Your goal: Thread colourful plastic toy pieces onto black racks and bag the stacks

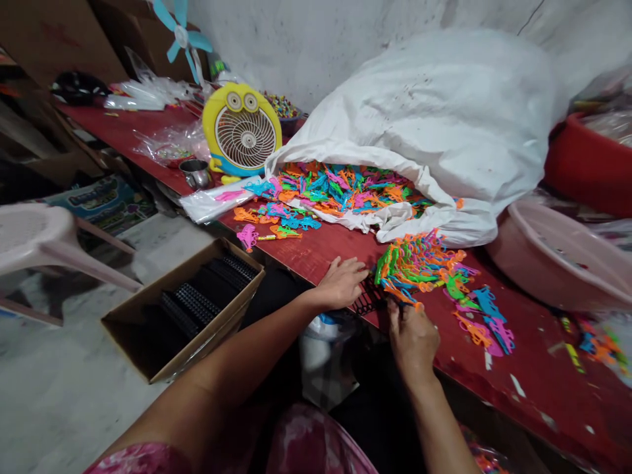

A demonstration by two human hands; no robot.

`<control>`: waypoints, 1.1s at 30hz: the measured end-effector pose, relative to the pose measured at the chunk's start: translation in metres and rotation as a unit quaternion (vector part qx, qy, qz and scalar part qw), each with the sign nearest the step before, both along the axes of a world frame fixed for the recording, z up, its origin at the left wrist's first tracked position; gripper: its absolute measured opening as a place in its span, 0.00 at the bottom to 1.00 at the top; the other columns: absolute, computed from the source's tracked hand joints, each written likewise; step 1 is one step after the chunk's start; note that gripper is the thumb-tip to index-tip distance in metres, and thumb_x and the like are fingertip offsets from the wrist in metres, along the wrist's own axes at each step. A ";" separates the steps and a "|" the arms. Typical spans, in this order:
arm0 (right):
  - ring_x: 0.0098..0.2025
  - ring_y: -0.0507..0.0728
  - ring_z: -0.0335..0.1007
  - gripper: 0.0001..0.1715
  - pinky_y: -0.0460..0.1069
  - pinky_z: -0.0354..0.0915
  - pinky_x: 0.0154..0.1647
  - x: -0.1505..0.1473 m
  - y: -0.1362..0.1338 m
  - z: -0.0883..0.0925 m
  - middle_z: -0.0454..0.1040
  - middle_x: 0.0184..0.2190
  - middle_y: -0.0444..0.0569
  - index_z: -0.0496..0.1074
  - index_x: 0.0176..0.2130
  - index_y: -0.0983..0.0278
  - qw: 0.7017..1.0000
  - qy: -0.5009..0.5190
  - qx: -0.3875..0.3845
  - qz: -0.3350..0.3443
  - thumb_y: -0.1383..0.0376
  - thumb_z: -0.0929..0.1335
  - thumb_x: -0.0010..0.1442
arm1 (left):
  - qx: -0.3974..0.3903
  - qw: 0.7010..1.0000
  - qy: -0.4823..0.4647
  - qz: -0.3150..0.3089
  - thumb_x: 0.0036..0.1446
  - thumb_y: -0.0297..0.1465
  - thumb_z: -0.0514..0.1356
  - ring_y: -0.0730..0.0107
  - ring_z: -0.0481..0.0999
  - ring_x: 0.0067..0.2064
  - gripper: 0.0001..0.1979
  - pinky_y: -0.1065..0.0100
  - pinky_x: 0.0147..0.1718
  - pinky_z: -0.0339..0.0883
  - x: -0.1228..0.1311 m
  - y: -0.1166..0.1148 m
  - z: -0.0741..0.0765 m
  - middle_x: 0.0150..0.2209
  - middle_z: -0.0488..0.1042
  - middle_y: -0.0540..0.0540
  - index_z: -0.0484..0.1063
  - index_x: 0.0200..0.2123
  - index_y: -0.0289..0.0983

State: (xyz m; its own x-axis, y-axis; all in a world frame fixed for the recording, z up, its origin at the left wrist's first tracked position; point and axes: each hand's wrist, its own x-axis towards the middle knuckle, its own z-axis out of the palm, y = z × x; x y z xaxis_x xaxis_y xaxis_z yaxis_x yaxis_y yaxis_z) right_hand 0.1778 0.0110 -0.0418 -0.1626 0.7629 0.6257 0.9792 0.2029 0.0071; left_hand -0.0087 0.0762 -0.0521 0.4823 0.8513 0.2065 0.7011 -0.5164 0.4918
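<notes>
My left hand lies flat at the table's front edge, its fingers stretched over the end of a black plastic grid rack. Small bright plastic toys, shaped like little pistols, stand packed in rows on the rack's far part, in orange, green, blue and pink. Close by, my right hand is closed at the near side of those rows, its fingertips pinching an orange-and-blue plastic toy. Its grip is partly hidden. More loose toys lie right of the rack.
A big white sack spills similar toys onto the red table. Left stand a yellow fan, a metal cup and plastic bags. A carton of black racks sits beside my lap; a pink basin is right.
</notes>
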 end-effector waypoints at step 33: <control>0.20 0.52 0.59 0.25 0.48 0.49 0.24 0.005 0.002 -0.008 0.69 0.21 0.49 0.67 0.26 0.64 0.995 0.042 -0.020 -0.085 0.53 0.58 0.67 | 0.020 0.950 -0.287 0.120 0.58 0.37 0.59 0.64 0.75 0.42 0.17 0.65 0.41 0.70 0.032 0.001 0.051 0.43 0.76 0.46 0.71 0.50 0.39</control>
